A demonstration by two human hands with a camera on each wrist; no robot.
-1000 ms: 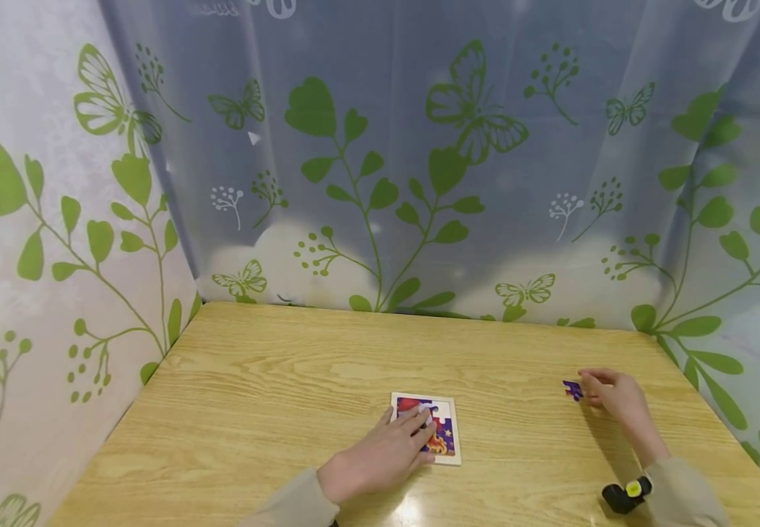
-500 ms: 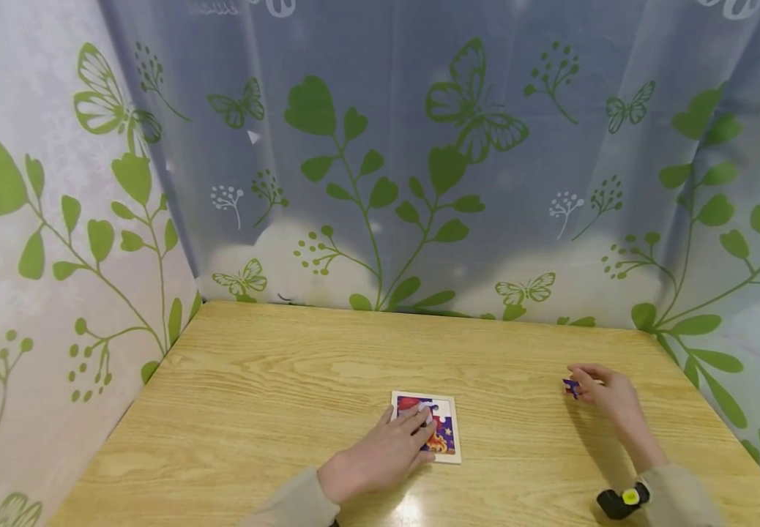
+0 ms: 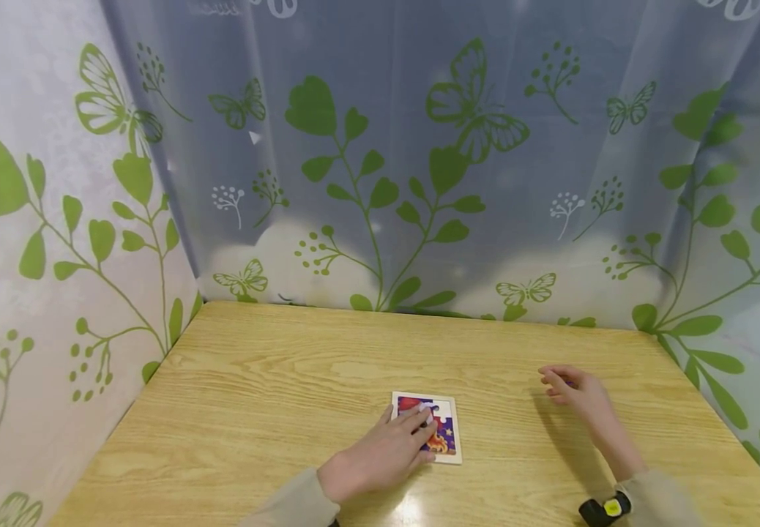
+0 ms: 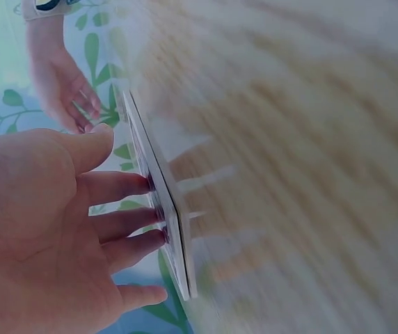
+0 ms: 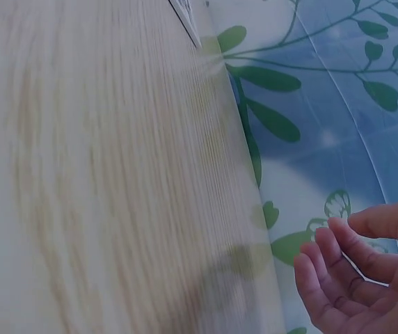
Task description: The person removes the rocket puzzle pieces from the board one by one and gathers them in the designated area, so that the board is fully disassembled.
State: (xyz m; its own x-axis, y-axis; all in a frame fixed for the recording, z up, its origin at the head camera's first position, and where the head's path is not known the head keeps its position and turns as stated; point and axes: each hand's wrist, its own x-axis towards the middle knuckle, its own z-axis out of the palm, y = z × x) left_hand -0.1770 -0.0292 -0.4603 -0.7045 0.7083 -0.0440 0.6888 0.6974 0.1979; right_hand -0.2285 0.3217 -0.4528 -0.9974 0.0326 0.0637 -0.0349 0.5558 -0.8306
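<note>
My left hand (image 3: pixel 386 452) rests on a small framed jigsaw puzzle (image 3: pixel 449 443) with a red, purple and orange picture. A white gap shows at its upper right. In the left wrist view the straight fingers of that hand (image 4: pixel 39 229) touch the puzzle's face (image 4: pixel 178 223). To the right, my right hand (image 3: pixel 587 405) hovers over the table with loosely bent fingers. A sliver of a purple puzzle piece (image 3: pixel 570 383) shows past its thumb, mostly hidden. In the right wrist view nothing shows between the fingertips of the right hand (image 5: pixel 369 278).
The wood-grain table (image 3: pixel 288 380) meets a patterned curtain (image 3: pixel 386 183) with green leaves and butterflies at the back and both sides. A black strap with a yellow spot (image 3: pixel 611 507) is on the right wrist. The hand's shadow falls on the table.
My right hand has moved left over the spot where the purple puzzle piece lay in plain view, now mostly covering it. The left hand and the framed puzzle have stayed put.
</note>
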